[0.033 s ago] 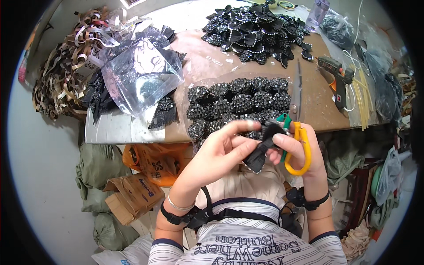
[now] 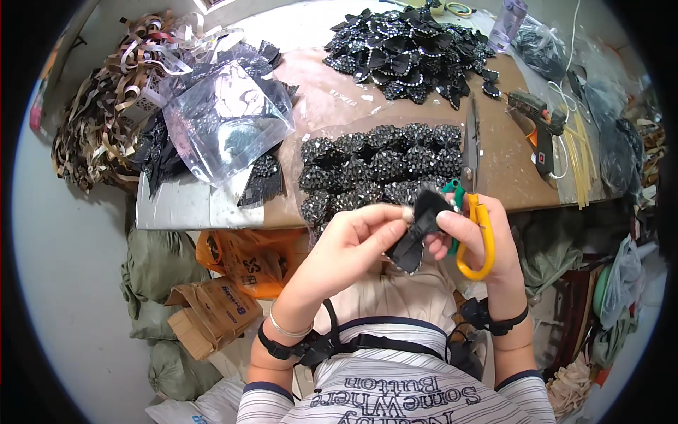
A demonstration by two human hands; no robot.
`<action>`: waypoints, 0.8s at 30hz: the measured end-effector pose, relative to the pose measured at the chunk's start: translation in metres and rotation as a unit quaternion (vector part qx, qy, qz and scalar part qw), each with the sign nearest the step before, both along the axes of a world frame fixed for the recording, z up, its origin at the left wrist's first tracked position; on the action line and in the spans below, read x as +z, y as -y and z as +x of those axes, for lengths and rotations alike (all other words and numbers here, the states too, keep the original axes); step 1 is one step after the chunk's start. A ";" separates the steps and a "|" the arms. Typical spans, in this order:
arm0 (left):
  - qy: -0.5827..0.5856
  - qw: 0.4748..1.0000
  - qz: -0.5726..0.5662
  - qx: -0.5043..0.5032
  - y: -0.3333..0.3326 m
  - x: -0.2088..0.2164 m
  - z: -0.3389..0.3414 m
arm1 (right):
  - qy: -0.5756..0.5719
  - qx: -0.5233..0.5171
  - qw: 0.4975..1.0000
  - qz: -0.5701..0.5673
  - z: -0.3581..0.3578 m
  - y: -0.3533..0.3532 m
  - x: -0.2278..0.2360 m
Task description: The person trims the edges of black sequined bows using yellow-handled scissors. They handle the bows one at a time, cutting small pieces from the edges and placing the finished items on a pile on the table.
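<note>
A black fabric bow (image 2: pixel 426 225) with a sparkling edge is held between my two hands, in front of the table's near edge. My left hand (image 2: pixel 353 244) is closed, its thumb and forefinger pinched together at the bow's left side. On the other side, the thumb of my right hand (image 2: pixel 498 237) presses against the bow. Scissors (image 2: pixel 471 145) also hang in that right hand, blades pointing away from me and a yellow handle loop below the palm. A green handle part (image 2: pixel 452 186) shows beside them; whether it belongs to the same tool I cannot tell.
Rows of black beaded pieces (image 2: pixel 387 166) lie just beyond my hands. Farther back is a heap of black bows (image 2: pixel 409 53). A glue gun (image 2: pixel 534 120) and yellowish sticks (image 2: pixel 583 159) lie right. A clear plastic bag (image 2: pixel 229 124) and piled ribbons (image 2: pixel 99 120) are left.
My left forefinger has drawn back from its stretched position over the bow and now meets the thumb. The bow has shifted slightly, with more of its upper part showing.
</note>
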State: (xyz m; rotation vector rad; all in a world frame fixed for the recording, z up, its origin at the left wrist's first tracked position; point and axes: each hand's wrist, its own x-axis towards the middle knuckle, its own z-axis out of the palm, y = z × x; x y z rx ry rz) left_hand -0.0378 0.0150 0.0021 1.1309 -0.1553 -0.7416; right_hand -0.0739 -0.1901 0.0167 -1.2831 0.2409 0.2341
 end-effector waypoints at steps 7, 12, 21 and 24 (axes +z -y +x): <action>0.089 0.984 0.010 0.154 0.002 -0.024 -0.007 | 0.217 0.164 0.776 -0.569 -0.021 0.030 0.014; 0.142 0.973 0.063 0.172 0.007 -0.022 -0.013 | 0.194 0.211 0.675 -0.680 -0.026 0.036 0.017; 0.184 0.955 0.084 0.218 0.013 -0.022 -0.016 | 0.174 0.215 0.668 -0.691 -0.027 0.038 0.034; 0.231 0.942 0.128 0.207 0.012 -0.023 -0.014 | 0.202 0.198 0.665 -0.691 -0.026 0.039 0.037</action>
